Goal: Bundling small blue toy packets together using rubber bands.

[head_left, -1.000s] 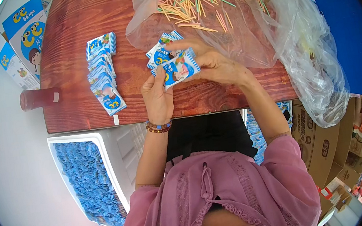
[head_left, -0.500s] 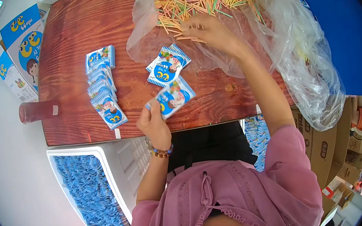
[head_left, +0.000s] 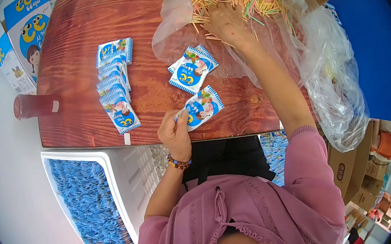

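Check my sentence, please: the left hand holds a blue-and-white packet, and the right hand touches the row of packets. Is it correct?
Not quite: the head view shows the right hand at the pile of coloured sticks. The left hand does hold a blue-and-white packet.

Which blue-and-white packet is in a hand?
The single packet whose corner the left hand pinches, nearer the wearer than the small overlapping pile. That pile and the overlapping row at left lie on the table, unheld.
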Available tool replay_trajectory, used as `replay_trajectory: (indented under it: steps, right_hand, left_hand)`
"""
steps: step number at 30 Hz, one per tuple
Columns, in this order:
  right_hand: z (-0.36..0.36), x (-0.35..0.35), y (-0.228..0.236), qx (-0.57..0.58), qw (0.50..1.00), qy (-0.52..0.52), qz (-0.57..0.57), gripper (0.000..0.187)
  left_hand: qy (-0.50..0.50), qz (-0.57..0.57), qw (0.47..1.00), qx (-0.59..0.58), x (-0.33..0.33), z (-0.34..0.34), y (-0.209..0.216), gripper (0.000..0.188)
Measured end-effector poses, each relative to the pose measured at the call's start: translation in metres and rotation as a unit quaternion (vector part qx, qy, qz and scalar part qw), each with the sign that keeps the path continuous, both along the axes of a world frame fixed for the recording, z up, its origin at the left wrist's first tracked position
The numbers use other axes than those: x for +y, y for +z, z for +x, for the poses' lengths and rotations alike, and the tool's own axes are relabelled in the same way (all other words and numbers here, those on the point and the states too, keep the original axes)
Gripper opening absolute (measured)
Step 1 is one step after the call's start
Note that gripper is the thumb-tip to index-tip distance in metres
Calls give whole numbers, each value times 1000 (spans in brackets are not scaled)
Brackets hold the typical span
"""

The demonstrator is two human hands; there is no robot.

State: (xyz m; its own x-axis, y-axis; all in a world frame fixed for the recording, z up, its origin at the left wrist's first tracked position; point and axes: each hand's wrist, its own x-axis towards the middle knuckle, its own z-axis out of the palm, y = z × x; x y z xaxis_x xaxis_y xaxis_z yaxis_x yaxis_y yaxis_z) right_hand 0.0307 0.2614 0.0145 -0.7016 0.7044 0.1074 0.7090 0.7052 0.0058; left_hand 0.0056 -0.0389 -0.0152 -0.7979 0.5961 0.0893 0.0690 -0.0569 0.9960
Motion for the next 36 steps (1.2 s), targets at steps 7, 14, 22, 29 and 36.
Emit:
replay_trajectory:
  steps: [7,14,22,29,36]
  right_hand:
    - [8,14,-13,58,996,33,52,30]
    - [58,71,7,138,980,-43,-139,37]
    - [52,64,1,32,977,205,-55,61]
    - [42,61,13,-73,944,323,0,47]
    - [52,63,13,-76,935,345,35,29]
  left_hand:
    - [-14,2,1000,13,4,-1,1,8]
    - [-18,5,999,39,3,-1,-1,7]
    - [-19,-9,998,57,1,-1,-1,7]
    - [-19,-3,998,59,3,0,0,8]
    - [-7,-9,999,41,4,-1,0,3]
